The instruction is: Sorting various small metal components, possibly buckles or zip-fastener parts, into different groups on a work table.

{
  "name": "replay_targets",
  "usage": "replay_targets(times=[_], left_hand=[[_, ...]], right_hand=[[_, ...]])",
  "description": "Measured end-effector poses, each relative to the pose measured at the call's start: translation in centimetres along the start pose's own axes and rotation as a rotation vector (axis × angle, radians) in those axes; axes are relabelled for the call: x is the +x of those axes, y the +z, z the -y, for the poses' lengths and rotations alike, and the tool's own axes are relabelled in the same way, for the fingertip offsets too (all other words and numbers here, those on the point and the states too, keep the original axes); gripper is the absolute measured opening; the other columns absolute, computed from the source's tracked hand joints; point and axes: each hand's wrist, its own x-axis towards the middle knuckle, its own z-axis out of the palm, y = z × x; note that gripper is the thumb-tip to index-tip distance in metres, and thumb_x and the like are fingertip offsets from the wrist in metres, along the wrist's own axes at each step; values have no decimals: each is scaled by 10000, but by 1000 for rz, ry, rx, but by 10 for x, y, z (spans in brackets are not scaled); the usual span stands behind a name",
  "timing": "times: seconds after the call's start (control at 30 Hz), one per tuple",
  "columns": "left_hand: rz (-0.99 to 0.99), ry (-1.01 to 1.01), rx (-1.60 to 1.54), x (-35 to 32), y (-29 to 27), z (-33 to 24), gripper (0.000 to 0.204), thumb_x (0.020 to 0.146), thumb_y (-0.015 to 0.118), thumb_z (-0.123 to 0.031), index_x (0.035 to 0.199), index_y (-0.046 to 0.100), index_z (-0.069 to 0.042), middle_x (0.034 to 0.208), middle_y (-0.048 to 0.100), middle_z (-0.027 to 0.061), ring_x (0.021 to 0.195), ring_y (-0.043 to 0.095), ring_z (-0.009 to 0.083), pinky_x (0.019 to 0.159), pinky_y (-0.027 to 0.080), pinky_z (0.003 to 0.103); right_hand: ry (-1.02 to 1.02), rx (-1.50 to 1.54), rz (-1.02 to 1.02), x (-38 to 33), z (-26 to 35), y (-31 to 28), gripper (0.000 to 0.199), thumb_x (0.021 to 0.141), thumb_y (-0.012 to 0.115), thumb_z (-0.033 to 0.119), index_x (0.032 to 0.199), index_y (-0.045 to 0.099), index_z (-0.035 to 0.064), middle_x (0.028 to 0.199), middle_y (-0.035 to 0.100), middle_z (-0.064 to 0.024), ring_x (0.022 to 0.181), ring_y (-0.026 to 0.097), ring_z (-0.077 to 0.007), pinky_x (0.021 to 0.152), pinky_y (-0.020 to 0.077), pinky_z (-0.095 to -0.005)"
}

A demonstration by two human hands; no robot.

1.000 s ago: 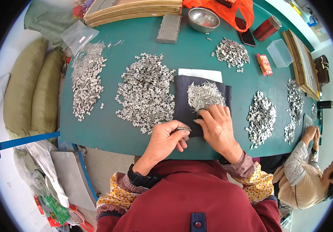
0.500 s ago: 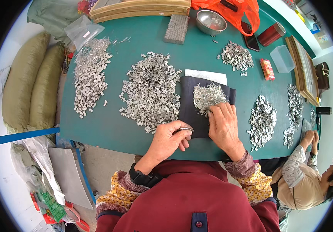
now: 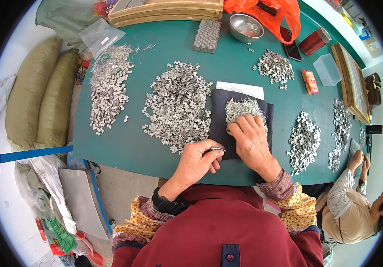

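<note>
My left hand (image 3: 197, 162) is closed, with a short row of small dark metal pieces (image 3: 214, 149) pinched between thumb and forefinger. Curled fingers of my right hand (image 3: 251, 141) press together at the near edge of a heap of thin silvery pins (image 3: 243, 108); whatever is between those fingertips is hidden. The pins lie on a dark folded cloth (image 3: 218, 122), with a white pad (image 3: 239, 89) under its far end. Left of the cloth spreads a large pile of small flat metal link pieces (image 3: 176, 104).
More metal pieces form piles at left (image 3: 107, 100), far right (image 3: 276, 66) and right (image 3: 305, 142). Beyond stand a steel bowl (image 3: 246, 28), a block of assembled metal pieces (image 3: 207, 35), a red cup (image 3: 314, 41) and a clear box (image 3: 327, 70). Another person (image 3: 354, 204) works at right.
My right hand has shifted slightly, its fingers now bent further over the pins. The left hand keeps its pinch on the metal pieces. The whole view has moved a little.
</note>
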Motion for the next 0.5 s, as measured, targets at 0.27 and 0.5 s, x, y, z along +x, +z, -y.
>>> replay_targets(times=[0.27,0.5], left_hand=[[-4,1,10,1,2,-3,125,942,612,-57,990,674,40,793,663,84,631,652,122,531,538,238],[17,128,58,4,14,-8,107,944,599,-30,985,663,45,787,664,81,630,644,120,536,532,248]], right_hand=[[295,354,-118,-6,1,-6,80,846,618,20,917,583,18,833,577,-119,765,562,-296,729,436,-410],[489,899,-87,-14,33,-20,39,924,570,-4,954,546,-6,839,567,-112,710,604,-194,638,498,-318]])
